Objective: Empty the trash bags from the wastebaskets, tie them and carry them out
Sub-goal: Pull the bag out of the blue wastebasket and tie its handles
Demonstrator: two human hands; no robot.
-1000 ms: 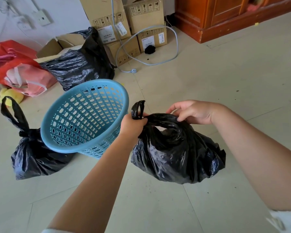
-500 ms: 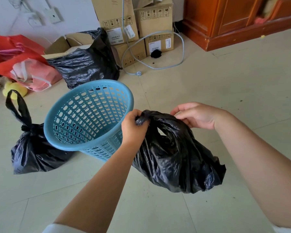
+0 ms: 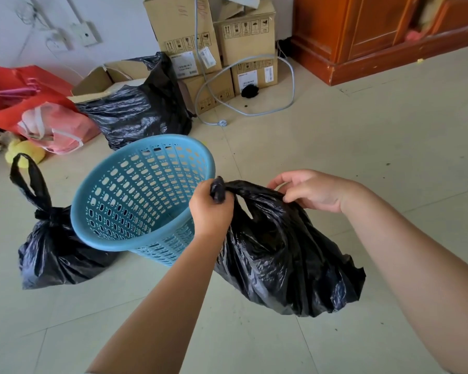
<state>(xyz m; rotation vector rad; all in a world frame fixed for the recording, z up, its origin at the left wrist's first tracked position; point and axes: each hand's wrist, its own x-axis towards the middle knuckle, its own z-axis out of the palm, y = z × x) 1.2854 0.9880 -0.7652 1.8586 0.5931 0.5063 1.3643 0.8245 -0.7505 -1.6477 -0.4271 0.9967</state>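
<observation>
Head view: my left hand (image 3: pixel 211 211) is fisted tight round one bunched handle of the black trash bag (image 3: pixel 287 255), and my right hand (image 3: pixel 312 190) pinches the other handle. The bag hangs off the floor, just right of the blue wastebasket (image 3: pixel 135 190), which stands tilted. A tied black bag (image 3: pixel 54 252) sits left of it.

Stacked cardboard boxes (image 3: pixel 216 41), wooden cabinet (image 3: pixel 384 31)
</observation>
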